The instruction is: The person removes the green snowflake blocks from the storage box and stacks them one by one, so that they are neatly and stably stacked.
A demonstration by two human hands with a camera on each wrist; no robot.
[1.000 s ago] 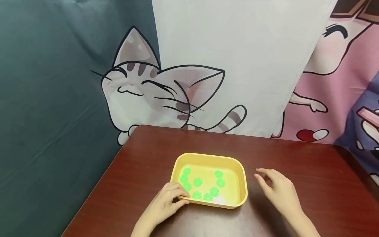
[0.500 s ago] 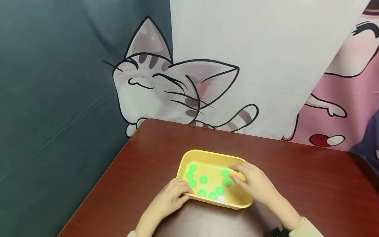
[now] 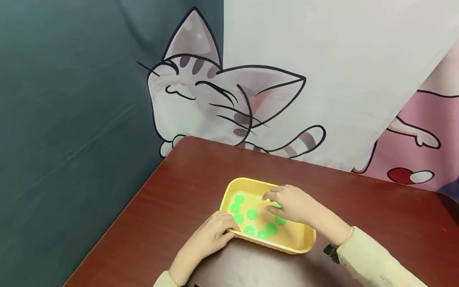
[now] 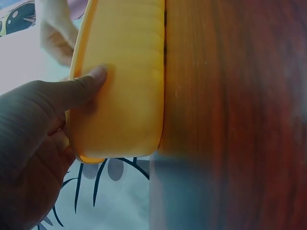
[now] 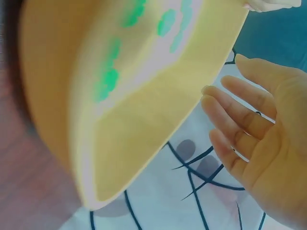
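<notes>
A yellow rectangular plastic tray (image 3: 309,239) stands on the table, with several small green flower-shaped pieces (image 3: 252,214) lying on its floor. My left hand (image 3: 211,233) grips the tray's near left rim. In the left wrist view, its thumb presses the outer wall (image 4: 124,115) while the fingers go over the rim and are partly hidden. Above the tray's right half hovers my right hand (image 3: 292,204), fingers spread and slightly bent, holding nothing. It covers part of the green pieces beneath. The right wrist view shows that palm and fingers (image 5: 235,115) apart from the tray.
The dark red wooden table (image 3: 172,203) extends around the tray, its left edge running diagonally. Behind it hangs a cloth with a cartoon cat (image 3: 215,107), and a dark green cloth (image 3: 79,119) hangs at left. A black band (image 3: 331,252) circles the right wrist.
My right hand has moved left from beside the tray to above its inside. My left hand stays on the rim. The head view has shifted, so the scene appears further right and tilted.
</notes>
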